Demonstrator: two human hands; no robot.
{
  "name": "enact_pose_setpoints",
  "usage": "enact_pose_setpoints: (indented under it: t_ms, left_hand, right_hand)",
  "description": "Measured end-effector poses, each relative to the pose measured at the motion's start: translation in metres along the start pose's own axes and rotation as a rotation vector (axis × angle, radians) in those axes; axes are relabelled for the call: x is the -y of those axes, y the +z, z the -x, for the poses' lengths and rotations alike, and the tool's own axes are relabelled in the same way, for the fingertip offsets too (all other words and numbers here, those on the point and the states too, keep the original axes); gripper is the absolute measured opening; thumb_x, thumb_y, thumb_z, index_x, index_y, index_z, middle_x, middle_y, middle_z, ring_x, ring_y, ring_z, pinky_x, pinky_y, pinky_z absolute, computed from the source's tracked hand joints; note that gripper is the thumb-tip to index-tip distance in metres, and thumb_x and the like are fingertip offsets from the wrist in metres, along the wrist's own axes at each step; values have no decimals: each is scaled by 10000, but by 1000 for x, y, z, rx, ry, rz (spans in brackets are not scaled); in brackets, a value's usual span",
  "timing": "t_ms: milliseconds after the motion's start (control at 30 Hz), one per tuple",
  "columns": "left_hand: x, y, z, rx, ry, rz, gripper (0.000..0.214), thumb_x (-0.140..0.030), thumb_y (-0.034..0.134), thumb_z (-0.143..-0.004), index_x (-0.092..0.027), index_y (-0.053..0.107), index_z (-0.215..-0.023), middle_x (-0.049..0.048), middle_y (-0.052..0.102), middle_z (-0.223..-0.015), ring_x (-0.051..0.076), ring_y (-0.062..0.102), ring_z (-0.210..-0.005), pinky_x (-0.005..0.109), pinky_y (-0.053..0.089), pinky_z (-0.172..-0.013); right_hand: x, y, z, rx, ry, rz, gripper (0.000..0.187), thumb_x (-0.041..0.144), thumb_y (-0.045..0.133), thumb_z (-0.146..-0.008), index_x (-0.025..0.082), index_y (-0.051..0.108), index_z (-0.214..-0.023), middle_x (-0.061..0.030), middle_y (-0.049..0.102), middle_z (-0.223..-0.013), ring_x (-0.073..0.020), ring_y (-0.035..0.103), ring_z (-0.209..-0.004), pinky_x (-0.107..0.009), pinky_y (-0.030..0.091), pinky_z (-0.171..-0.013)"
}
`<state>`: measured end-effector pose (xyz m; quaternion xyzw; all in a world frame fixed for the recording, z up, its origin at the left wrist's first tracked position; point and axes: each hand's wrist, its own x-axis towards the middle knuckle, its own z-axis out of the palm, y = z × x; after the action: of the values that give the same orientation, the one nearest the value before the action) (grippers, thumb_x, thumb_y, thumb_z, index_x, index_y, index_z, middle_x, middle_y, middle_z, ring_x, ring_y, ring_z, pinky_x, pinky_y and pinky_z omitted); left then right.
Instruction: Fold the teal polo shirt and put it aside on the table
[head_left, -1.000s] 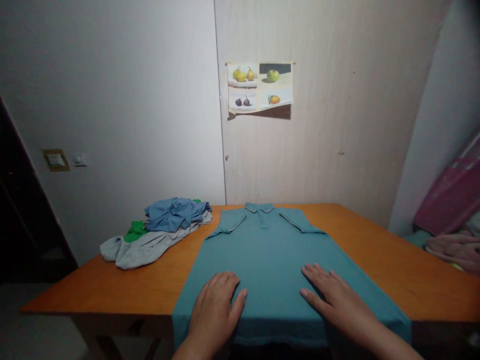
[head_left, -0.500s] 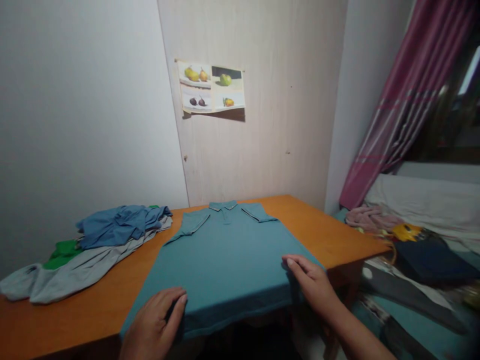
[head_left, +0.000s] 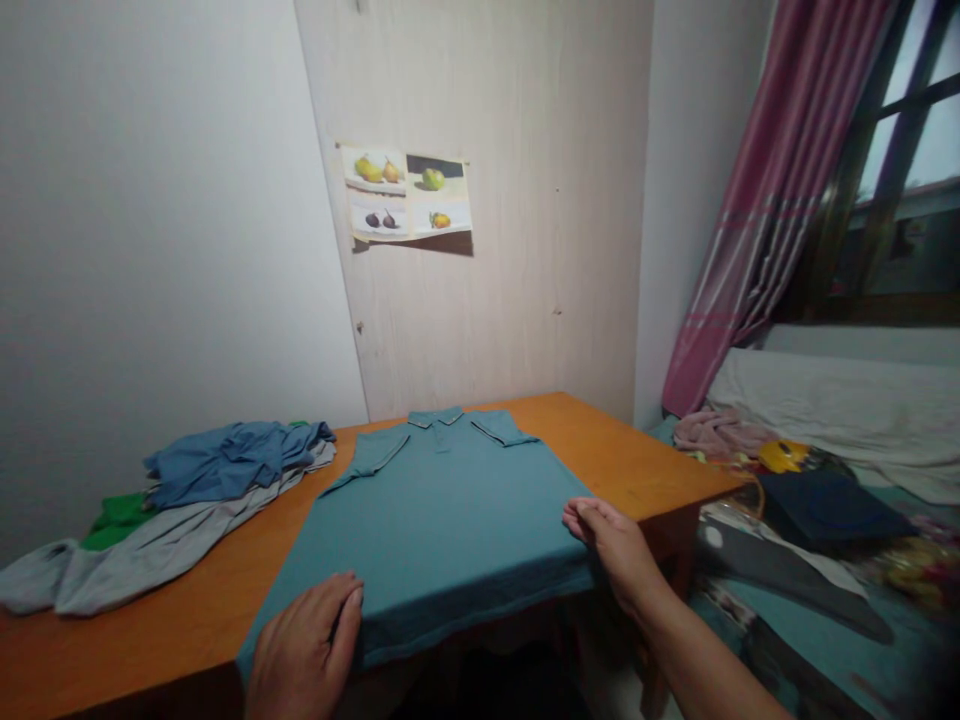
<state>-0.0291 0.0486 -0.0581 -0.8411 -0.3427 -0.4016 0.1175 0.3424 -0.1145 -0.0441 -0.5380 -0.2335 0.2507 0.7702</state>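
Observation:
A blue-green polo shirt (head_left: pixel 435 500) lies spread face up, its collar at the far side and its lower part draping over the table's front edge. At the shirt's near left side my left hand (head_left: pixel 304 645) is closed, thumb alongside the bent fingers, on the fabric; its fingertips are partly hidden. My right hand (head_left: pixel 615 550) pinches the shirt's right side near the table edge, thumb against curled fingers. The two short sleeves lie folded inward beside the collar.
Crumpled blue, green and grey clothes (head_left: pixel 232 465) lie on the left of the orange wooden table (head_left: pixel 607 450). Beyond its right edge are a dark folded cloth (head_left: pixel 825 505) and other fabrics. A pink curtain (head_left: pixel 727 230) hangs by the window, and a fruit picture (head_left: pixel 409 200) on the wall.
The view has turned slightly right. My right hand's fingers have curled in more tightly at the shirt's side, and my left thumb has drawn closer to its fingers. The shirt stays spread.

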Motion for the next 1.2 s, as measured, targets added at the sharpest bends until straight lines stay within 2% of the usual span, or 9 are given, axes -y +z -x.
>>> enact_pose_setpoints:
  t_ms: [100,300,567,767,867,1033,1200]
  left_hand:
    - [-3,0,3,-21,12,-25,376,-483,445,-965,-266,745,-1030,50,783,-1089,241,723,-1004,361,528,-849]
    - [-7,-2,7,-37,16,-25,352,-457,453,-970,-272,733,-1074,43,772,-1135,237,717,-1046,369,526,-868]
    - [1,-9,15,-41,-8,45,328,-487,499,-956,-285,736,-1058,40,775,-1118,236,715,-1051,385,546,-895]
    - [10,-17,24,-95,-123,121,380,-543,489,-947,-270,753,-958,41,790,-1024,232,736,-969,379,568,-881]
    - [13,-19,24,-82,-189,159,396,-566,495,-937,-267,755,-957,35,787,-1030,229,735,-966,366,572,-874]
    - [12,-24,12,-5,-276,212,383,-558,506,-918,-263,751,-920,24,782,-987,225,726,-941,336,565,-857]
    - [11,-29,-2,22,-388,259,393,-566,512,-887,-247,741,-898,35,771,-978,243,711,-955,341,549,-878]
  right_hand:
    - [-2,-1,-1,4,-2,-23,437,548,814,-684,176,719,-893,-65,768,-936,-265,734,-964,-420,528,-1028]
    - [-5,-2,-3,8,-21,11,382,524,780,-721,181,718,-879,-67,768,-931,-267,735,-986,-376,567,-966]
    - [-3,-9,1,23,-2,38,410,545,767,-724,177,730,-902,-87,775,-979,-284,733,-991,-422,536,-1009]
    - [0,-25,8,6,-3,118,443,568,750,-726,174,740,-926,-109,776,-976,-295,723,-1007,-403,572,-934]
    - [0,-30,10,-10,-27,139,447,585,729,-741,177,743,-923,-105,775,-954,-287,723,-992,-387,578,-902]
    - [2,-29,8,-11,-51,204,474,596,748,-705,165,745,-903,-108,770,-957,-268,720,-918,-359,573,-835]
    - [7,-26,5,-2,-67,243,473,591,737,-702,164,732,-906,-93,757,-919,-241,703,-883,-324,550,-801]
